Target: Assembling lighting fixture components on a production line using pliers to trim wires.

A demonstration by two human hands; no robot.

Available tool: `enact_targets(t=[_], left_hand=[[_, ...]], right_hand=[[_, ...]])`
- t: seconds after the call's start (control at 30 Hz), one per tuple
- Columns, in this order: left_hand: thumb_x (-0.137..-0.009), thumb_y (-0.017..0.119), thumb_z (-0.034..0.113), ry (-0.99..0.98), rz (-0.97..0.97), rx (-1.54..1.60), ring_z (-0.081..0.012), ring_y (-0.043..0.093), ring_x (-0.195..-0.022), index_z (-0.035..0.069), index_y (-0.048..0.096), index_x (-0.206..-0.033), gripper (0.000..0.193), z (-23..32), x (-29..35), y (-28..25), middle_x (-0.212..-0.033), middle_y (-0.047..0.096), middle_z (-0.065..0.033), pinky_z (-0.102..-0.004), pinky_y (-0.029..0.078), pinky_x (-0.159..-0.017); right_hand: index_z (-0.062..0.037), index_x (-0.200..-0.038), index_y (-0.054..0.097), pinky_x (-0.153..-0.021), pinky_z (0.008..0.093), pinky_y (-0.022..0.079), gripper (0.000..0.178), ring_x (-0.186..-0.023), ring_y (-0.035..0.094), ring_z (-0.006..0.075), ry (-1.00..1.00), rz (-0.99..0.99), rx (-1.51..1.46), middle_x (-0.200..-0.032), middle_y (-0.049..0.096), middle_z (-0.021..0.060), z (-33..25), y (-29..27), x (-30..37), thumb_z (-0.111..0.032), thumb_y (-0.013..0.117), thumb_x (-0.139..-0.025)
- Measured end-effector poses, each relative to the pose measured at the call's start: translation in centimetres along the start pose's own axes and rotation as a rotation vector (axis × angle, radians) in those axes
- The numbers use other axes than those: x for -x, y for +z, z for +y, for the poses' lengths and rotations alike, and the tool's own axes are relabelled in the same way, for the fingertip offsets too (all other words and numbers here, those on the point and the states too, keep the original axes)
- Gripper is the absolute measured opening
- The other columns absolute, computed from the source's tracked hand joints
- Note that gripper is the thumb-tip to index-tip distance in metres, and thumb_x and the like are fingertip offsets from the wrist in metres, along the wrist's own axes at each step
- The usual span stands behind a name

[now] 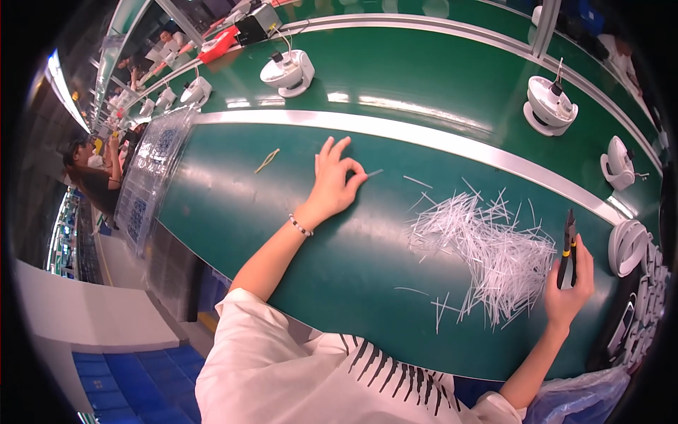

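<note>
My left hand (334, 178) is over the green tabletop (339, 261), thumb and forefinger pinched on a short thin strip (375, 172) that pokes out to the right. Its other fingers are spread. At the right, my right hand (571, 286) is wrapped round a pair of pliers (568, 247) with black and yellow handles, jaws pointing away from me. Between the two hands lies a loose heap of thin white strips (487, 247), with several stray ones around its edges. A yellowish looped band (267, 161) rests on the table beyond my left hand.
Past a pale metal rail (395, 128) runs a green conveyor carrying white rounded devices (288, 73), another (549, 106) farther right. White ring-shaped parts (627, 247) crowd the right table end. Clear plastic trays (152, 169) stand at the left end, near a seated person (95, 169).
</note>
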State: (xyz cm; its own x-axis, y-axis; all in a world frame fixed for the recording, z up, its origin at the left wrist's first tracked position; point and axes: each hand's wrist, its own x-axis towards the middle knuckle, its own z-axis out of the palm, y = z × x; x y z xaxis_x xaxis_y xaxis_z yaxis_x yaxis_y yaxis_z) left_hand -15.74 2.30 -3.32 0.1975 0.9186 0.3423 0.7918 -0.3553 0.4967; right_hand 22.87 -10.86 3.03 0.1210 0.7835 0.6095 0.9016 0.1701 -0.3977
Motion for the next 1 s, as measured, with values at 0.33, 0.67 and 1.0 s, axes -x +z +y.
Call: enact_targets(t=[0.33,0.67,1.0], left_hand=[[-0.076,0.055,0.005,0.078,0.611,0.535,-0.0232,0.052,-0.099,0.002,0.053,-0.1,0.024,-1.4,-10.7,-3.1,-0.107,0.054,-0.0137,-0.0324,0.043,-0.082],[-0.083,0.045,0.031,-0.793,0.531,1.362,-0.0236,0.059,-0.077,-0.001,0.039,-0.112,0.043,-13.2,-18.5,-3.4,-0.098,0.049,-0.0149,-0.0294,0.048,-0.055],[-0.069,0.036,0.011,-0.672,0.288,1.458,-0.0266,0.061,-0.073,-0.005,0.044,-0.105,0.041,-4.0,-14.3,-2.1,-0.09,0.058,-0.017,-0.0259,0.045,-0.049]], right_hand=[[0.0027,-0.111,0.05,-0.078,0.0345,0.042,0.048,-0.087,0.055,0.0314,-0.001,0.034,-0.025,-0.096,0.055,0.0171,0.5,0.0,0.1,0.004,0.054,-0.063],[0.0024,-0.11,0.051,-0.078,0.0358,0.042,0.049,-0.088,0.054,0.0327,0.044,0.047,-0.036,-0.097,0.054,0.0176,0.8,0.4,0.5,0.004,0.054,-0.062],[0.0029,-0.108,0.052,-0.078,0.0348,0.043,0.048,-0.087,0.055,0.032,-0.001,0.038,-0.088,-0.096,0.054,0.0179,-0.5,0.0,0.5,0.006,0.055,-0.06]])
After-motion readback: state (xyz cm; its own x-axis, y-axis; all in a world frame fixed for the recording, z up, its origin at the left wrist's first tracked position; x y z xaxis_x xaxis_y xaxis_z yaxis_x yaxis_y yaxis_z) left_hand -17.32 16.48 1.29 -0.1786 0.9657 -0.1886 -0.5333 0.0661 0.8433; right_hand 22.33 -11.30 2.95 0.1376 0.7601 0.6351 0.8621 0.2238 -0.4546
